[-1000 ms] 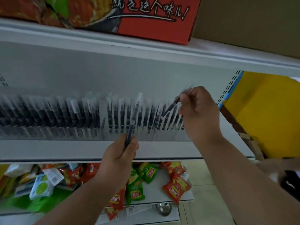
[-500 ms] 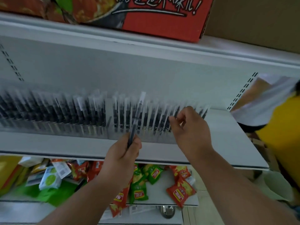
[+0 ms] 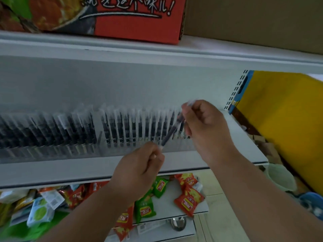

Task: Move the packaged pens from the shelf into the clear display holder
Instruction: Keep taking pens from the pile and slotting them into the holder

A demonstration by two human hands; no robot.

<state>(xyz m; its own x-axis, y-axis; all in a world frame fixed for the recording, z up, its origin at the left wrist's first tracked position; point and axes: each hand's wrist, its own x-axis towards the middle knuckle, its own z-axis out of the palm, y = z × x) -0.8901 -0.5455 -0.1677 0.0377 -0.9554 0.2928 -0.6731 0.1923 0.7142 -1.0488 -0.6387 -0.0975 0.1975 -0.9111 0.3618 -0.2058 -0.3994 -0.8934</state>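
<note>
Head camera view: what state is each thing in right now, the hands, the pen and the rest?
Left hand: pinches the lower end of the packaged pen.
Right hand: pinches the pen's upper end.
Packaged pen: tilted, held between both hands in front of the holder.
Clear display holder: rows of packaged pens standing upright.
Snack packets: lying loose on the lower shelf.
Red carton: on the top shelf.

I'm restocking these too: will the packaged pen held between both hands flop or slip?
The packaged pen spans straight between the left hand and right hand, so it is probably stiff. Its clear sleeve looks glossy, so perhaps slippery. A fingertip pinch holds it, so it is likely light.
</note>
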